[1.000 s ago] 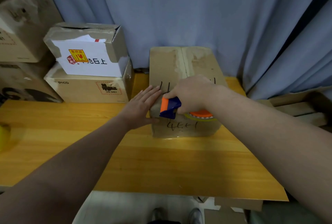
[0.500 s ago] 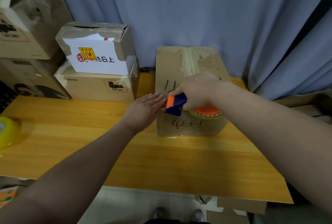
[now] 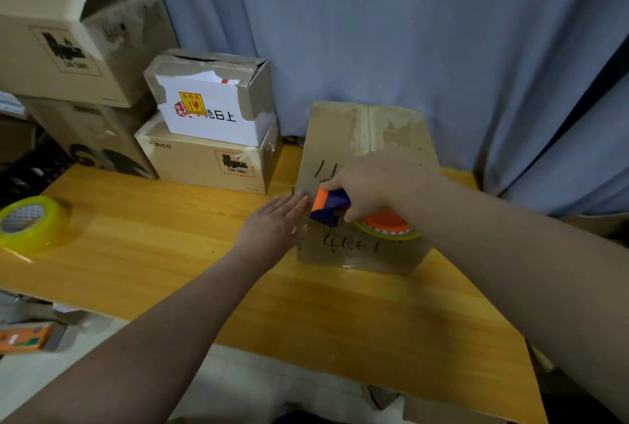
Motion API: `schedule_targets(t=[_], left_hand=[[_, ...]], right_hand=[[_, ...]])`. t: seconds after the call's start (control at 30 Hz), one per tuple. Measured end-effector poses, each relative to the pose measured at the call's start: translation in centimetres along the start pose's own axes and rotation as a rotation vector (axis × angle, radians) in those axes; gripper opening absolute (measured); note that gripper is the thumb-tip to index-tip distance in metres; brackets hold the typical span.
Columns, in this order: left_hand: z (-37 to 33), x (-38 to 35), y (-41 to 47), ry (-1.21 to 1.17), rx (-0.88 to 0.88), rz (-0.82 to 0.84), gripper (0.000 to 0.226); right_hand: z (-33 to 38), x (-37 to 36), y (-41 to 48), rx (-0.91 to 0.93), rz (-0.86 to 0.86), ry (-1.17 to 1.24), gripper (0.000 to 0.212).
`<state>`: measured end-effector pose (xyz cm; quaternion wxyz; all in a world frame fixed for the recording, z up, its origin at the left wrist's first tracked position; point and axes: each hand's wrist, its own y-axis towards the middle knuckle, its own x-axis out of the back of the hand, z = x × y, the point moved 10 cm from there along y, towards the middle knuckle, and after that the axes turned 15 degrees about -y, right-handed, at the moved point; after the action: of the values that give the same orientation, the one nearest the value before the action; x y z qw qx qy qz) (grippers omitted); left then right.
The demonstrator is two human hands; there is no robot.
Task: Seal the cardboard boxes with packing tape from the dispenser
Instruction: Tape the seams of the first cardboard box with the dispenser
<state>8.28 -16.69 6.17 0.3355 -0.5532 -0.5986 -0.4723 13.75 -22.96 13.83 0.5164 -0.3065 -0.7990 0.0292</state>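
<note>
A brown cardboard box [image 3: 360,137] with black marker writing stands on the wooden table [image 3: 170,246], its top flaps closed. My right hand [image 3: 377,182] grips the blue and orange tape dispenser [image 3: 332,207], which lies on the box's top near the left front edge; its orange-cored tape roll [image 3: 388,224] shows under my wrist. My left hand [image 3: 275,222] is flat, its straight fingers pressing against the box's left side, just left of the dispenser's nose.
Several stacked cardboard boxes [image 3: 211,137] stand at the back left. A yellow tape roll [image 3: 30,221] lies at the table's left edge. A blue curtain [image 3: 408,32] hangs behind. An orange item [image 3: 23,338] lies below the table's front left.
The view has shifted left, bringing the yellow roll into sight. My left hand's fingers have slid off the box's top corner down to its left side. The dispenser stays near the box's left edge.
</note>
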Motion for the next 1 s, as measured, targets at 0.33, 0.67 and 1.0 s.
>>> schedule_targets(t=[0.33,0.67,1.0], left_hand=[[0.5,1.4,-0.3,0.196,0.345,0.029,0.064],[0.0,1.0,-0.4,0.240,0.376,0.074,0.068],[-4.7,-1.1,1.1,0.282,0.318,0.112,0.083]], right_hand=[[-2.1,0.2,-3.8,0.010,-0.025,-0.083,0.060],[-4.2,-4.4,-5.7,-0.048,0.049,-0.086,0.069],[-4.0,-5.2,-5.4,-0.038,0.068,-0.022,0.060]])
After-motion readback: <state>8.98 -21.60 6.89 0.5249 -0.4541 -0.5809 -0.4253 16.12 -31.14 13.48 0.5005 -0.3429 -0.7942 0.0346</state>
